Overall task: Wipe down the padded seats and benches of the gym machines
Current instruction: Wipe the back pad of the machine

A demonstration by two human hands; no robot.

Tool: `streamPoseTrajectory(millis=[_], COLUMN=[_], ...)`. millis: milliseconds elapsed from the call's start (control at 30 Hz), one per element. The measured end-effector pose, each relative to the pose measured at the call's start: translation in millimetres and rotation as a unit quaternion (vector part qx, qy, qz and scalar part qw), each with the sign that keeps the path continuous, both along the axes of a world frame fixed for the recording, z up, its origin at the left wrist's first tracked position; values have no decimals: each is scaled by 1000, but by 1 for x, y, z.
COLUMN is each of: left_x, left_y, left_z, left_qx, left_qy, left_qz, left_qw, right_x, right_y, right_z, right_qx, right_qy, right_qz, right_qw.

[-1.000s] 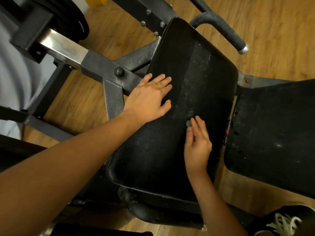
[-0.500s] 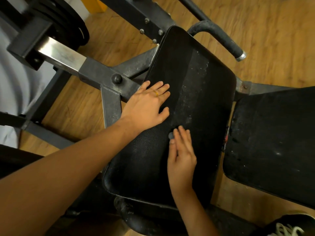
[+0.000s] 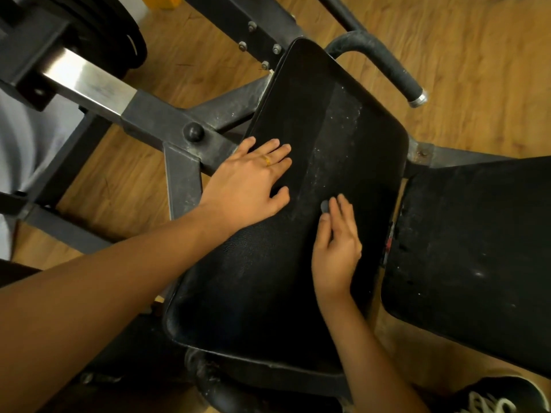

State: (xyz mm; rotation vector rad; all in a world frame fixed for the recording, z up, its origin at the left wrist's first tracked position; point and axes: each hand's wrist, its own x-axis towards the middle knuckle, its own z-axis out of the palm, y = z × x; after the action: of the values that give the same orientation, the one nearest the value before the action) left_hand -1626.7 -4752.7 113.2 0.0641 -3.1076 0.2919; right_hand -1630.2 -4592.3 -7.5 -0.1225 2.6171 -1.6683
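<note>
Left hand [image 3: 250, 186] comes in from the lower left on a bare forearm. Above that forearm, at the far left, black plates [image 3: 128, 40] sit on a bright steel bar [image 3: 86, 84]. The bar runs into a dark frame [image 3: 155, 114] with a round knob [image 3: 193, 132] on it. The left hand lies flat, palm down, on the left edge of the seat [image 3: 298, 278]. Its fingers are spread and straight, and the thumb points toward the seat's middle. A gold ring [image 3: 267, 160] shows on one finger.

The seat is a long black pad running from the lower middle up to the top middle. A pale, dusty streak [image 3: 337, 138] runs down its length, just right of the left hand's fingertips.

Right hand [image 3: 335, 248] rests on the seat near the streak's lower end, close to the left hand but apart from it. Its fingers are straight and pressed together. At their tips, beside the thumb, they press a small grey wad [image 3: 324, 205] against the pad.

Past the seat's top right corner a curved black handle [image 3: 387, 67] ends in a metal cap. A second black pad [image 3: 477, 248], flecked with white, lies just right of the seat across a narrow gap. Wood floor [image 3: 477, 55] shows around the machine, and a dark shoe [image 3: 492, 397] with white laces stands in the lower right corner.
</note>
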Motion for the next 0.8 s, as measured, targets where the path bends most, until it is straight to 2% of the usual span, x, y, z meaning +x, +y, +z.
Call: streamPoseTrajectory(millis=[133,367,633,800], left_x=[1,-1,0,-1], left_y=[-1,-2,-4,-5], left_z=[0,-1,-3,-6], left_qx=[-2,-24,-6,-1], left_qy=[3,-12,9,24], left_qz=[-5,-8,-13,-15], left_qw=[1000,1000,1000,1000], right_x=[-18,-146,-96,-164], right_y=[-8,-38,-13,-37], right_z=[-5,6,-11,-5], right_qx=[5,17,18,23], right_qy=[16,-23,36,39], right_qz=[-4,-31,36,13], right_qw=[1000,999,999,999])
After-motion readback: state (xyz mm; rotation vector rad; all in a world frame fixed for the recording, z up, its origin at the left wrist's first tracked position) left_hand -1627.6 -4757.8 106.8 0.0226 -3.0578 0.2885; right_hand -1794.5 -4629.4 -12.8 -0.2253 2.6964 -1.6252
